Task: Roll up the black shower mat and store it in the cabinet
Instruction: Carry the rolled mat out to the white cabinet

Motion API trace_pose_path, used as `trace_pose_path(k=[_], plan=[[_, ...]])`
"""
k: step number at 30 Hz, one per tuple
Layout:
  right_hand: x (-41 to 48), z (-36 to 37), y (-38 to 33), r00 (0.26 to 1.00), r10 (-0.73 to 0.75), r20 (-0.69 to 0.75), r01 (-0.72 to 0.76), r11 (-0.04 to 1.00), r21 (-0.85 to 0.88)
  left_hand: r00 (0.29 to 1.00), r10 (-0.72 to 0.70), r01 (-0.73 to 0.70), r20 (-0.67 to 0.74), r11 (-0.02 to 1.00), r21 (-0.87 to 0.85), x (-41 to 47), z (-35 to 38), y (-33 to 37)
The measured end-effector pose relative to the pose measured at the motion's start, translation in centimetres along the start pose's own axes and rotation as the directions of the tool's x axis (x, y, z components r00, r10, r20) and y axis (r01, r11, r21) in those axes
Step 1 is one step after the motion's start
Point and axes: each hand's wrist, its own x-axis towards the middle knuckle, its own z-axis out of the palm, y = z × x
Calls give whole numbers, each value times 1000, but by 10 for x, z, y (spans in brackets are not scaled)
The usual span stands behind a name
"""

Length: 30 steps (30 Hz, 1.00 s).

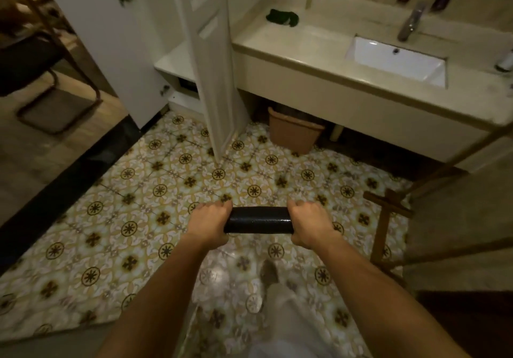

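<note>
The black shower mat (258,219) is rolled into a tight horizontal tube and held above the patterned tile floor. My left hand (211,223) grips its left end and my right hand (310,226) grips its right end, both fists closed around the roll. Ahead at the upper left stands the white cabinet (177,62) with both doors swung open; the right door (212,60) juts toward me. A white shelf and a dark gap beneath it show between the doors. The cabinet's deeper inside is hidden by the door.
A beige vanity counter (313,60) with a white sink (397,60) and faucet runs along the right. A tan bin (294,133) sits under it. A wooden stand (385,219) is at the right. A chair (41,60) stands beyond the black threshold at left.
</note>
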Motion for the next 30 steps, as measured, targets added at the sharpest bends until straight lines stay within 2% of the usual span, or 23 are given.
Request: trace_pose_path(k=[6, 11, 20, 30], plan=[[120, -49, 10, 991, -131, 2, 131, 991, -25, 989, -145, 145, -34, 989, -12, 74, -33, -47], [212, -90, -15, 970, -242, -5, 242, 969, -48, 970, -240, 238, -50, 971, -35, 114, -58, -108], [375, -138, -124, 942, -336, 17, 337, 941, -41, 931, -357, 351, -74, 933, -82, 172, -76, -279], [550, -206, -262, 950, -312, 15, 312, 950, -31, 943, -327, 324, -56, 945, -48, 253, -131, -496]])
